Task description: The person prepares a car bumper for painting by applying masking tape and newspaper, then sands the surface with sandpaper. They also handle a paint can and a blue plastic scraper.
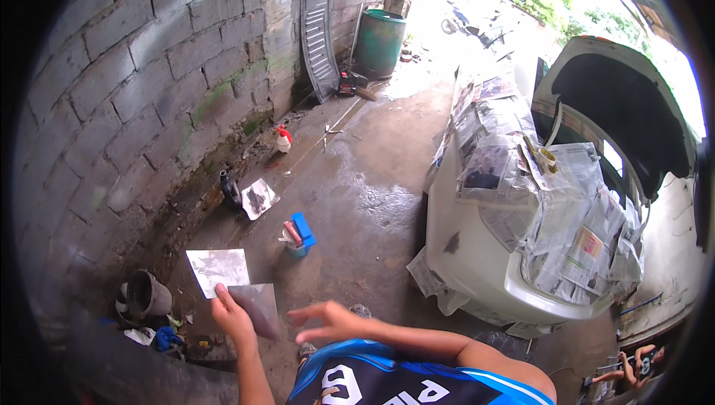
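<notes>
blue-and-black jersey [391, 379], ours; right hand [328, 321], fingers loosely spread, grasping nothing; left hand [234, 318], pinching a dark grey sheet [257, 308] between thumb and fingers; pale sheet [217, 269], just beyond, perhaps the same piece; step, we judge: handling sheets, where a two-handed hold would call for right fingertips on the near edge; blue box [304, 229], farther off, on the ground
</notes>
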`<state>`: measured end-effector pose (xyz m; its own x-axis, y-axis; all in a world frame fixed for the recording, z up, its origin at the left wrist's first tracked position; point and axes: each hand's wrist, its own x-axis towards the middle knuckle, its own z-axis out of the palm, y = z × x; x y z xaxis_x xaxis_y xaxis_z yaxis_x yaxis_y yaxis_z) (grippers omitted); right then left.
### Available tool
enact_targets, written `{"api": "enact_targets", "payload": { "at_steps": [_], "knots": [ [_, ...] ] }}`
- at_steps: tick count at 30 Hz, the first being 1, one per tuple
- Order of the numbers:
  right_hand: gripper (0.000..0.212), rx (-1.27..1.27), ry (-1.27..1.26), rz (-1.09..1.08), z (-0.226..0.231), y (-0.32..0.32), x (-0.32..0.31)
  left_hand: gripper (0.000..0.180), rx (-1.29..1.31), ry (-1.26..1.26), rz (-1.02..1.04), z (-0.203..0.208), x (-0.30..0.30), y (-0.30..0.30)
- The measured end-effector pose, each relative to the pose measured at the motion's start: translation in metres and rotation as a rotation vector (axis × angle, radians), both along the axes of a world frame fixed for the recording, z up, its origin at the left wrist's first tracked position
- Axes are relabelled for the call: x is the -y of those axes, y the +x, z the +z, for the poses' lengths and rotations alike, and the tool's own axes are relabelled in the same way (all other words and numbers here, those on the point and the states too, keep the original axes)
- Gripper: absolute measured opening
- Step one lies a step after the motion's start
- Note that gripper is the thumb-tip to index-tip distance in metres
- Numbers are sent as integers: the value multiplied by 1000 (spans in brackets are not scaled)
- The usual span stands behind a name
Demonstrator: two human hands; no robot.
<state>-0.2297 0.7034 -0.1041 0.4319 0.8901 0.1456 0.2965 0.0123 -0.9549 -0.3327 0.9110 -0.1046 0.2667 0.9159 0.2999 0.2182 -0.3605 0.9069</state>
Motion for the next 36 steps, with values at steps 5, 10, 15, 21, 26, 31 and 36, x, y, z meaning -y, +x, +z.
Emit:
{"api": "enact_targets", "payload": {
  "at_steps": [5,10,15,21,26,31,36],
  "knots": [
    [43,-380,-389,35,-17,-20,-33,51,-93,-134,15,3,40,13],
    [28,-267,-373,-20,-7,36,-35,52,40,-383,-135,-4,66,-7],
    [61,-1201,-39,27,-12,70,-59,27,567,-606,14,1,69,-52],
    [84,-1466,-115,712,5,57,-92,27,-77,459,101,41,134,-68],
    [93,-1346,-421,863,17,18,-121,40,-311,761,-68,44,168,-51],
    [96,-1437,-775,907,11,-9,-133,35,-393,821,-22,30,174,-51],
    [98,-1280,-876,1043,20,-20,-130,39,-438,796,48,36,183,-55]
  ]
}}
